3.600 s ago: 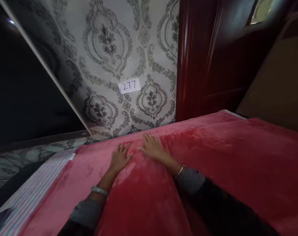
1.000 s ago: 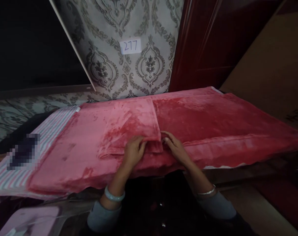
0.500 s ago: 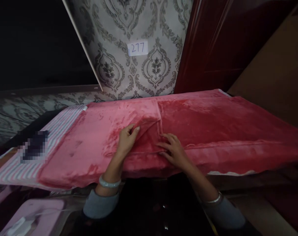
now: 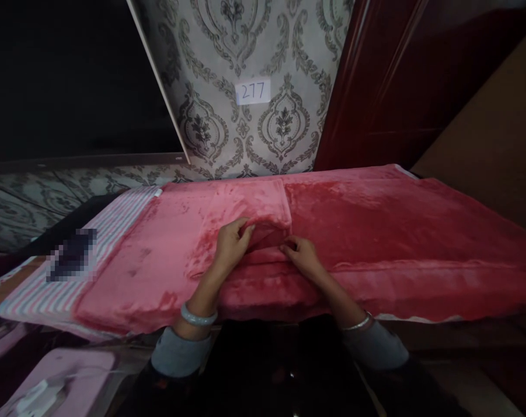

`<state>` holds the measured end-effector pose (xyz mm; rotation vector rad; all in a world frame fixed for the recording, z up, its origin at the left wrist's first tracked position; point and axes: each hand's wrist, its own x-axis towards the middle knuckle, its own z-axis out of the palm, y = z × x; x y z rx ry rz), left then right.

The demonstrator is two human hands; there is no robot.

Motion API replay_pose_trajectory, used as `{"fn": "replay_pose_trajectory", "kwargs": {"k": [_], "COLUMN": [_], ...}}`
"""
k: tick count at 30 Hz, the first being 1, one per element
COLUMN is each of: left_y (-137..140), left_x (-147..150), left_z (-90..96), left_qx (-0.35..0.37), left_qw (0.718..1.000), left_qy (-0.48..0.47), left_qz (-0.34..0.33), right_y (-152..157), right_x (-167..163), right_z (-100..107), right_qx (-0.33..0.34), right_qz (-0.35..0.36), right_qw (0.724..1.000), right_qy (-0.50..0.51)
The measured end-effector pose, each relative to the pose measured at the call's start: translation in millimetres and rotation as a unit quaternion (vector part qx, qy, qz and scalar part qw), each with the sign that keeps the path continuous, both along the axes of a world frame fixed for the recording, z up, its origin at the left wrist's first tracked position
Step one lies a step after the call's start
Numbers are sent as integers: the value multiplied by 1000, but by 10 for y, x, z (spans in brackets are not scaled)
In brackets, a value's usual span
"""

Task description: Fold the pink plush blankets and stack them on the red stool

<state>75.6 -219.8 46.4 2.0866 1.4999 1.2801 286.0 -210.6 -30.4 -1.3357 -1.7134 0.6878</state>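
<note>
A pink-red plush blanket lies spread over a long surface in front of me, its nap paler on the left and darker on the right. Near its middle a folded section rests on top, with a seamed edge on its right side. My left hand pinches the lifted edge of that fold between thumb and fingers. My right hand closes its fingertips on the fold's right corner. Between the hands the layers gape slightly, showing darker red fabric inside.
A striped cloth shows at the left, bearing a dark blurred-out object. Behind are a large dark screen, patterned wallpaper with a "277" paper, and a dark red door. A pink stool stands low at left.
My right hand's spread fingers have drawn together onto the fold's corner. The flap between my hands has changed from a slanting crease to a rounded opening. The view has shifted slightly.
</note>
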Motion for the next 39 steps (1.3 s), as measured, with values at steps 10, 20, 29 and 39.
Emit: {"fn": "replay_pose_trajectory", "kwargs": {"k": [10, 20, 29, 39], "left_y": [-335, -406, -81, -370], "left_x": [251, 295, 312, 386], "left_z": [-523, -653, -97, -784], "left_qx": [35, 112, 177, 172], "left_qw": [968, 983, 983, 945], "left_qy": [232, 121, -18, 261], "left_qz": [-88, -75, 44, -95], "right_y": [80, -356, -432, -447], "right_x": [29, 137, 126, 135], "right_z": [-157, -121, -147, -177], "right_qx": [45, 180, 188, 180], "right_qz": [-36, -21, 9, 11], "right_qw": [998, 982, 982, 984], "right_qy": [28, 58, 18, 18]}}
